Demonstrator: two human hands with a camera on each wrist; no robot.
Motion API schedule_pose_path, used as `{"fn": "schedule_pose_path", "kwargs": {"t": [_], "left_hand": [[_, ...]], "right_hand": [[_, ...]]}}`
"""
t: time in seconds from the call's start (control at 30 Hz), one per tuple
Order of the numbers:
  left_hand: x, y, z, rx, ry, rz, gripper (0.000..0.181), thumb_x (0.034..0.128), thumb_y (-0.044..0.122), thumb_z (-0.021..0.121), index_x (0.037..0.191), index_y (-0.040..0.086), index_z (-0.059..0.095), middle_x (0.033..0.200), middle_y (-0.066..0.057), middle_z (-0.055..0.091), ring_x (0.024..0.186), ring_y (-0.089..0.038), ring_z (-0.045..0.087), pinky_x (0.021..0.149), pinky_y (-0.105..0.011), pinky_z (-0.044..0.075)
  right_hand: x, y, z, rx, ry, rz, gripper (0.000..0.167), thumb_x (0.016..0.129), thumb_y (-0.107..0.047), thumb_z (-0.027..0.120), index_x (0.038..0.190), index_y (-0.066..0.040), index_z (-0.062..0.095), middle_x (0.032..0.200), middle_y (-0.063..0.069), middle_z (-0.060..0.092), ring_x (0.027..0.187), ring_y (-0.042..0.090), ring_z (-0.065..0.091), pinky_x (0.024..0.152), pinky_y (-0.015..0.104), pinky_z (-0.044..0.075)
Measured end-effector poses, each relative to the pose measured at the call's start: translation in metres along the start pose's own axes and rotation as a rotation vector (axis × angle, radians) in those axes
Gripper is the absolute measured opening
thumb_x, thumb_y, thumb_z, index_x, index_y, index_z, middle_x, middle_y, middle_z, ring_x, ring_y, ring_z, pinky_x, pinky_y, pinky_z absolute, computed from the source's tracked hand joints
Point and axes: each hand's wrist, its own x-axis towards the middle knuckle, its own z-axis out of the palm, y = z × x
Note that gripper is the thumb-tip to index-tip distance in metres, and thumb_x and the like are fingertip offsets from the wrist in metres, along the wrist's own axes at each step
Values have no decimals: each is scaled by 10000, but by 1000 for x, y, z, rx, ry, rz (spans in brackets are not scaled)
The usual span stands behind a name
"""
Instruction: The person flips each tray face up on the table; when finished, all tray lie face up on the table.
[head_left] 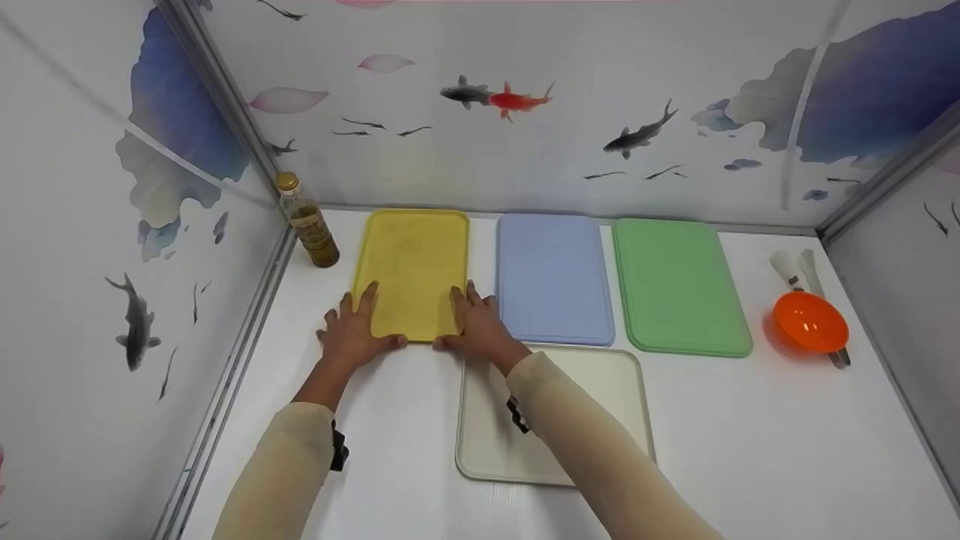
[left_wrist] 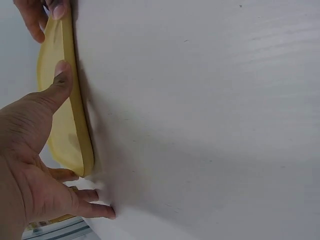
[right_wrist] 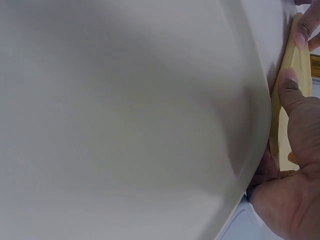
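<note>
A yellow tray [head_left: 414, 262] lies flat on the white table near the back wall. My left hand [head_left: 355, 334] is at its near left corner, fingers spread along the left side. In the left wrist view the thumb [left_wrist: 62, 82] touches the tray's near edge. At the near right corner, my right hand [head_left: 480, 328] has its thumb against the near edge and fingers on the rim and right side. Part of those fingers is hidden in the right wrist view. Beneath the right forearm lies a cream tray [head_left: 555, 457].
A blue tray [head_left: 555, 277] and a green tray [head_left: 682, 289] lie in a row right of the yellow one. An oil bottle [head_left: 311, 232] stands at the back left. On the right, an orange bowl [head_left: 810, 322] sits over partly hidden utensils [head_left: 786, 268]. Walls enclose the back and sides.
</note>
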Motion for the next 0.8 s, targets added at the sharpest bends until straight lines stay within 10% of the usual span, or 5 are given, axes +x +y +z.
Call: {"fn": "schedule_pose_path", "kwargs": {"t": [0.8], "left_hand": [[-4, 2, -3, 21, -7, 23, 1111, 936, 562, 855, 1778, 259, 196, 1783, -355, 160, 1540, -691, 310, 1138, -877, 342]], "right_hand": [[-4, -3, 5, -25, 23, 4, 1019, 995, -514, 804, 1776, -167, 250, 1854, 217, 86, 1499, 456, 356, 1251, 504, 427]]}}
